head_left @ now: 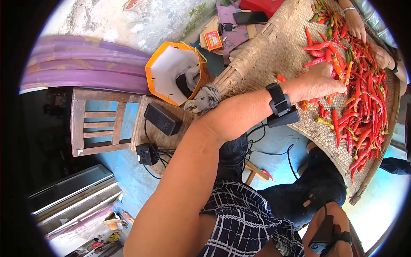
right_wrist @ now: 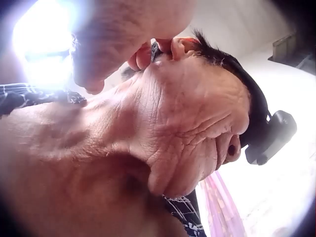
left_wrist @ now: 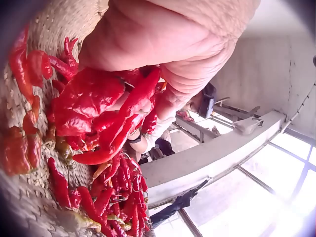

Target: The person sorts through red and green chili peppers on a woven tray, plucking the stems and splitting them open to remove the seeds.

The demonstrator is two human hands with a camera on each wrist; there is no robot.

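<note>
Red chili peppers [head_left: 364, 107] lie in a thick layer on a woven tray [head_left: 265, 64]. My left hand [head_left: 319, 81] is over the near part of them, fingers curled down. In the left wrist view that hand [left_wrist: 163, 44] grips several red peppers [left_wrist: 89, 98] beneath its palm; its fingertips are partly hidden. The right forearm shows at the bottom right of the head view, its hand out of sight there. In the right wrist view my right hand [right_wrist: 128, 39] is raised beside the neck and ear, blurred, its finger pose unclear.
Another person's hands [head_left: 355, 25] are at the tray's far side. An orange-rimmed container [head_left: 152, 73] stands left of the tray by a wooden chair [head_left: 79, 124] with a black device [head_left: 162, 119]. Cables [head_left: 291, 158] hang below. A phone [head_left: 250, 17] lies beyond.
</note>
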